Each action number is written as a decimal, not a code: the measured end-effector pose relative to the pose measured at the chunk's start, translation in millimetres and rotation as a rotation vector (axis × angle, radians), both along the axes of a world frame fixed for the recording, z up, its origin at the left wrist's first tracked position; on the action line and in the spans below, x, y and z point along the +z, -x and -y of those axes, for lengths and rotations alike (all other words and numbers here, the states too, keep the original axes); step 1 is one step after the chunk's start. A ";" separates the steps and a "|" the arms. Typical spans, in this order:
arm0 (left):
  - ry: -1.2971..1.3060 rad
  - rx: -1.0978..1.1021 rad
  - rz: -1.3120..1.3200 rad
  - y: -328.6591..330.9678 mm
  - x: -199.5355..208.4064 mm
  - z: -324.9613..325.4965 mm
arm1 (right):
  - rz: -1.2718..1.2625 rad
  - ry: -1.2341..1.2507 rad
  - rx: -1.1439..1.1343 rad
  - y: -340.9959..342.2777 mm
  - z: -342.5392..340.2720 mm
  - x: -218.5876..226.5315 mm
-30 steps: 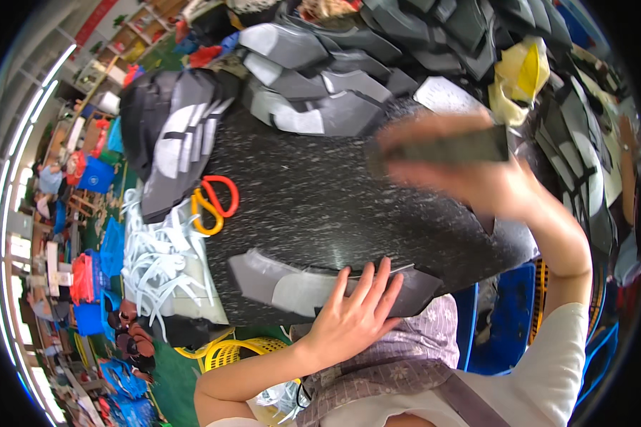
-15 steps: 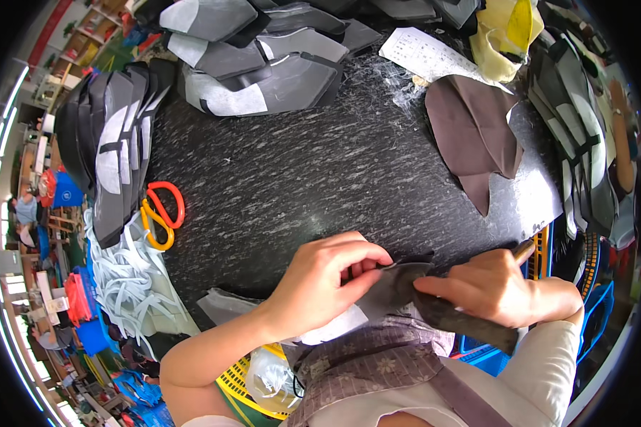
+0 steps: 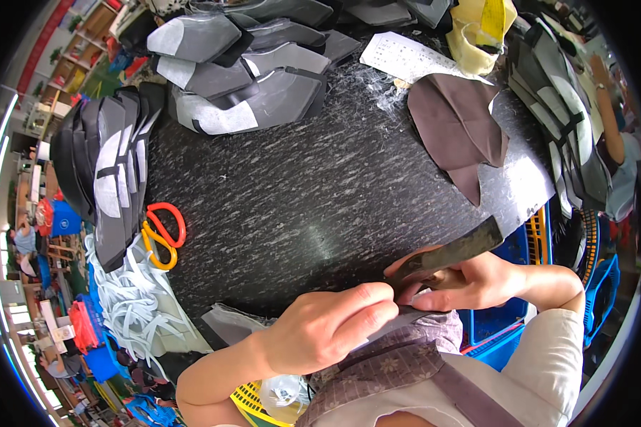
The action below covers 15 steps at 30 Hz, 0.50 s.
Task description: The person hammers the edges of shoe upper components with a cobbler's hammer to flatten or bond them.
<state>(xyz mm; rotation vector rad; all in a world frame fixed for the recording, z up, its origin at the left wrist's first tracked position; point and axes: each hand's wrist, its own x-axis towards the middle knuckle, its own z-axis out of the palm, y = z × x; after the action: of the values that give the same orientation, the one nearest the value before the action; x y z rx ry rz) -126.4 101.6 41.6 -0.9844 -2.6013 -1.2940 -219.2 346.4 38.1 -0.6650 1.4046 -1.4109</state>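
My left hand is closed, its thumb and fingers pinching the edge of a grey sheet piece close to my lap. Just right of it, my right hand is closed around a long, dark, worn tool with a blunt end; its exact kind does not show. The tool slants up to the right across the fingers. The right fingertips also meet the grey piece beside the left hand. Much of the piece is hidden under both hands. More grey pieces lie at the table's near edge, by my left forearm.
Scissors with red and yellow handles lie left, above a heap of white strips. Stacked grey pieces stand at the left, back and right. A brown piece and white paper lie far right. Blue crates stand at right.
The tool has swung from pointing down right over my lap to pointing up right. My right hand has turned over and come closer to the left, which has moved slightly down.
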 end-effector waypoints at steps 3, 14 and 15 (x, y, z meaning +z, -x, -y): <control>-0.092 -0.148 0.063 4.7 10.0 -3.8 | 0.150 0.028 -0.012 -7.5 1.0 3.2; -0.134 -0.155 0.183 -3.6 14.0 -12.7 | 0.289 0.113 0.085 -26.7 -12.1 -34.1; -0.152 -0.157 0.196 -1.9 15.3 -12.2 | 0.338 0.093 0.109 -26.6 -18.2 -36.2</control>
<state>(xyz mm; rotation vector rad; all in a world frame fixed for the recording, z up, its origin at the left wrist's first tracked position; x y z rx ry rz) -124.5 113.8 56.9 -1.1054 -2.5560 -1.6786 -192.6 364.5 1.9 -0.5247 1.0286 -1.4317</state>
